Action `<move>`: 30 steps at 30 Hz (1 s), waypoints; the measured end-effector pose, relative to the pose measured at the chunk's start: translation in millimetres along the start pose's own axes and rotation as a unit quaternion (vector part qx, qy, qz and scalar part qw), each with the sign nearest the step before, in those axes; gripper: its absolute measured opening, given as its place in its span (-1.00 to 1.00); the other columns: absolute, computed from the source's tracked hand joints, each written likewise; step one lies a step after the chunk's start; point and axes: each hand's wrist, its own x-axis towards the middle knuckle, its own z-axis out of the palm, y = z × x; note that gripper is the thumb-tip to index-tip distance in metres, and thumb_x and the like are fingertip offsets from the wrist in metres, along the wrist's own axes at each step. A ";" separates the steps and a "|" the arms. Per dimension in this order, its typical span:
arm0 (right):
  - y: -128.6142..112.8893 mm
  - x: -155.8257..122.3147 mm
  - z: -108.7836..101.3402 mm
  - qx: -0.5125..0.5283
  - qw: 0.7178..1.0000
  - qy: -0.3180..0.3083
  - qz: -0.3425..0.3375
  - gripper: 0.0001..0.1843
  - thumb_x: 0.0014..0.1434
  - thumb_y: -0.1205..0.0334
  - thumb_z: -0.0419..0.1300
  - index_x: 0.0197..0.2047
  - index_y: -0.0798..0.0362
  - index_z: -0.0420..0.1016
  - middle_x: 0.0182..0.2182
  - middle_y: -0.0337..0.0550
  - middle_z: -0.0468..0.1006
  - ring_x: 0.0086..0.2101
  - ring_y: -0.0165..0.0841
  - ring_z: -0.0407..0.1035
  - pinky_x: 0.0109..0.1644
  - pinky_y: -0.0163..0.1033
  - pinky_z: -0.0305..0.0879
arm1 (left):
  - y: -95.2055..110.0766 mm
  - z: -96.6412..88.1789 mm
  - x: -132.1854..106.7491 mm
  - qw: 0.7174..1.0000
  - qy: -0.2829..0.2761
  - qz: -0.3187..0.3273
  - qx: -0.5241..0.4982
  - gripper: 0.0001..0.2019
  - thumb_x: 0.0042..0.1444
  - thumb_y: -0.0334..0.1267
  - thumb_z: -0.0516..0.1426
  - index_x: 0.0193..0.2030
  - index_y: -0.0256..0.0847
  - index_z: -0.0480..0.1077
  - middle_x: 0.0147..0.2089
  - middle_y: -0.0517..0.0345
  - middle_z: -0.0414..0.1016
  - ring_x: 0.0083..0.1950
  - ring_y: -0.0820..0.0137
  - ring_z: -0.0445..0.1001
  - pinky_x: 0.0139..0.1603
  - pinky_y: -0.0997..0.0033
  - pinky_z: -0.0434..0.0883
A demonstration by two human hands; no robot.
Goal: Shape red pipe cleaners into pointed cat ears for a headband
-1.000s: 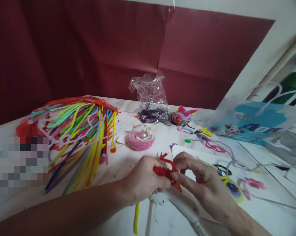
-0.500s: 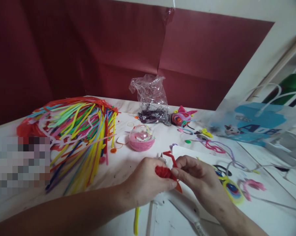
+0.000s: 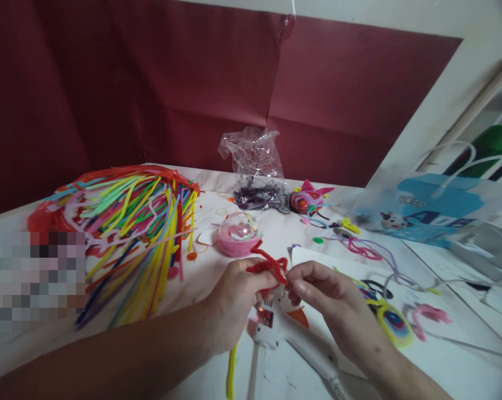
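Red pipe cleaner (image 3: 279,272) swung leftward; left hand (image 3: 234,297) pinches it, right hand (image 3: 326,289) nearly closed alongside, hold unclear

Stems (image 3: 126,216) lie left on the table (image 3: 192,311), a tote (image 3: 434,205) right. Between these 2 sits a ball (image 3: 239,236); behind it, a bag (image 3: 255,166), with a mask (image 3: 307,201) just right of that. Before the ball (on the near side), a twist (image 3: 277,268) is in the left hand (image 3: 234,297), the right hand (image 3: 332,294) beside it, a glue gun (image 3: 311,349) beneath.
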 end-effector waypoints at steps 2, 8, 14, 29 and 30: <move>0.7 -1.2 3.6 -0.005 1.000 -0.002 -0.011 -0.78 -0.13 0.13 0.36 -0.46 0.08 0.49 -0.58 -0.26 0.47 -0.53 -0.46 0.29 -0.45 -0.38 0.21 | -1.8 1.2 -2.1 1.000 0.008 -0.012 -0.013 -0.84 -0.16 -0.23 0.20 -0.42 -0.25 0.37 -0.54 0.21 0.31 -0.50 0.46 0.31 -0.50 0.47 0.18; 4.6 0.2 4.8 0.021 1.000 0.005 0.014 -0.77 -0.18 0.14 0.38 -0.42 0.07 0.57 -0.58 -0.22 0.52 -0.54 -0.46 0.30 -0.45 -0.38 0.24 | -9.9 4.0 -6.7 1.000 0.026 0.006 -0.013 -0.81 -0.14 -0.25 0.18 -0.34 -0.26 0.44 -0.46 0.16 0.37 -0.45 0.48 0.29 -0.46 0.47 0.16; 11.7 3.9 1.2 0.055 0.998 0.002 0.030 -0.78 -0.18 0.14 0.39 -0.42 0.04 0.61 -0.59 -0.23 0.52 -0.56 -0.48 0.29 -0.49 -0.40 0.24 | -12.5 9.2 -10.8 0.998 -0.007 0.041 -0.038 -0.80 -0.09 -0.35 0.14 -0.26 -0.26 0.47 -0.38 0.12 0.47 -0.38 0.48 0.36 -0.30 0.44 0.26; 5.5 -1.5 2.6 -0.144 0.986 0.066 -0.047 -0.72 -0.04 0.08 0.25 -0.59 0.12 0.40 -0.64 -0.23 0.41 -0.56 -0.43 0.23 -0.49 -0.33 0.16 | -4.4 2.7 -2.5 0.993 0.029 0.096 0.056 -0.65 -0.14 -0.16 0.23 -0.28 -0.24 0.21 -0.36 0.17 0.40 -0.37 0.45 0.40 -0.30 0.41 0.31; 5.6 -1.5 2.7 -0.151 0.985 0.065 -0.045 -0.71 -0.03 0.07 0.24 -0.58 0.13 0.40 -0.64 -0.23 0.41 -0.56 -0.43 0.23 -0.49 -0.32 0.15 | -3.0 2.3 -1.4 0.991 0.041 0.107 0.075 -0.70 -0.13 -0.15 0.21 -0.36 -0.24 0.21 -0.41 0.19 0.38 -0.39 0.46 0.38 -0.32 0.42 0.30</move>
